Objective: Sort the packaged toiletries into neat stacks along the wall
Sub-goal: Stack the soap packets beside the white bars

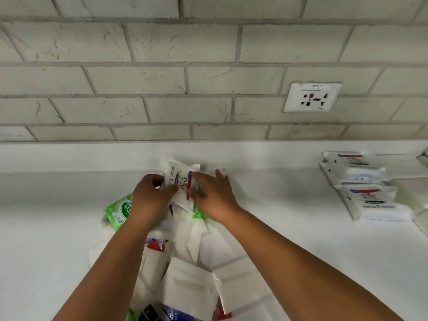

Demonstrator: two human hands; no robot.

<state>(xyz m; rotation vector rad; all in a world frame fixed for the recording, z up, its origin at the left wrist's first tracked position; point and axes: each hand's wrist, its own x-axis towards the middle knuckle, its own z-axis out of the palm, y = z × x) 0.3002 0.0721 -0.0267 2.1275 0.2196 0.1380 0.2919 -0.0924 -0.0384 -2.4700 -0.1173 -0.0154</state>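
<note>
A white Dove packet (179, 178) is held near the back of the white counter (289, 216). My left hand (151, 193) grips its left edge with curled fingers. My right hand (213, 193) pinches its right edge with the thumb, the other fingers stretched out. Below them lies a loose pile of white packets (192, 281). A green packet (120, 210) sticks out at the pile's left. A stack of Dove packets (363, 188) sits at the right by the wall.
A grey brick wall (185, 77) rises behind the counter, with a white socket plate (311, 97) at the right. A low white ledge (92, 156) runs along the wall's base. Red and blue packets (171, 315) lie at the pile's near end.
</note>
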